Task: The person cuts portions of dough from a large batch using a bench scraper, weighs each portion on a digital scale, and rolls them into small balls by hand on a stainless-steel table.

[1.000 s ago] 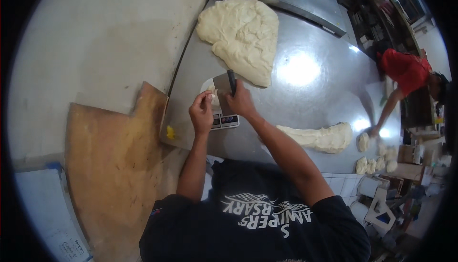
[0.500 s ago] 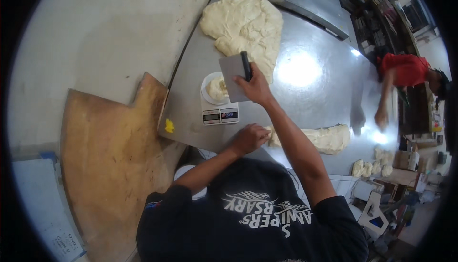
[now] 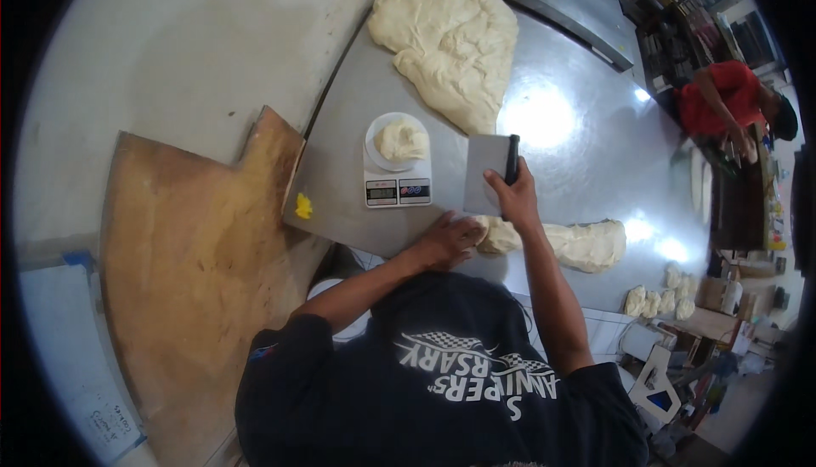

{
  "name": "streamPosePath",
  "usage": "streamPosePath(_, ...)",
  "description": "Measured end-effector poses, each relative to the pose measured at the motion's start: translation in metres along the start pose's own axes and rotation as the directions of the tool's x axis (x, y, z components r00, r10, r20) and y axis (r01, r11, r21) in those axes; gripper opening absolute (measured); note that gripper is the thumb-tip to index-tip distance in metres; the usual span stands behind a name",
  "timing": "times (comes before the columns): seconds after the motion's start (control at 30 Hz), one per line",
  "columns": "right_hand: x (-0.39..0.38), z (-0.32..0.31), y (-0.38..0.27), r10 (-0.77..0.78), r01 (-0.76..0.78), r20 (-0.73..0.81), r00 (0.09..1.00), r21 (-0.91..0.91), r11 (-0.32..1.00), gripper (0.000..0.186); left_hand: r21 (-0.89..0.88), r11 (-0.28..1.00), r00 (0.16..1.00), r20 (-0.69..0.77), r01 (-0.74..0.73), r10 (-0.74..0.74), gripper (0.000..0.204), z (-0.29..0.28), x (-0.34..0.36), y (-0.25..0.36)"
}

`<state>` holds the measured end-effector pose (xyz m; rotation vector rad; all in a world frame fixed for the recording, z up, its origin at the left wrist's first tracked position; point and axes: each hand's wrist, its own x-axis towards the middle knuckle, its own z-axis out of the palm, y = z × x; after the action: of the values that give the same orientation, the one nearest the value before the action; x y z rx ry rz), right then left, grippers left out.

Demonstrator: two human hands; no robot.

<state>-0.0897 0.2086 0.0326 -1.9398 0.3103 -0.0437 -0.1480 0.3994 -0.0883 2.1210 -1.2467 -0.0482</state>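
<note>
My right hand point(image 3: 518, 195) grips the black handle of a dough scraper point(image 3: 483, 171), its broad metal blade pointing left, above the near part of the table. My left hand point(image 3: 448, 242) is closed on the left end of a long strip of dough point(image 3: 585, 244), which runs off to the right below my right forearm. Left of the scraper stands a white kitchen scale point(image 3: 387, 193). A lump of dough point(image 3: 401, 141) rests on the scale's round white plate point(image 3: 381, 161). Beyond it spreads a large mass of dough point(image 3: 450, 38).
The steel table point(image 3: 586, 161) carries several small dough pieces point(image 3: 654, 301) at its right end. A wooden board point(image 3: 187, 254) is at the left, beside the pale wall. A yellow scrap point(image 3: 303, 206) lies near the left corner. Across the table stands a person in red point(image 3: 727, 101).
My right hand has drawn the scraper away from the scale, rightward and nearer to me. The lump on the scale is now uncovered. The other person's arm has pulled back from the table.
</note>
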Motion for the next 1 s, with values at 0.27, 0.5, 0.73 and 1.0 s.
streamPosePath(0.27,-0.051,-0.022,0.038,0.119,-0.117,-0.068,0.991,0.041,0.992,0.035,-0.09,0.996,0.981,-0.19,0.01,-0.027,0.035,-0.025,0.008,-0.012)
streamPosePath(0.5,-0.048,-0.01,0.032,0.13,-0.13,-0.019,0.991,-0.024,0.991,0.037,0.119,0.848,0.681,-0.658,0.516,-0.322,0.037,-0.121,0.024,-0.061)
streamPosePath(0.73,0.002,0.045,-0.004,0.018,-0.006,0.121,0.992,-0.096,0.995,0.038,0.188,0.839,0.772,-0.53,0.51,-0.351,0.038,-0.147,0.037,-0.098)
streamPosePath(1.0,0.035,0.096,-0.01,-0.041,0.041,0.092,0.995,0.006,0.999,0.044,-0.094,0.83,0.641,-0.589,0.549,-0.491,0.026,-0.15,0.034,-0.097)
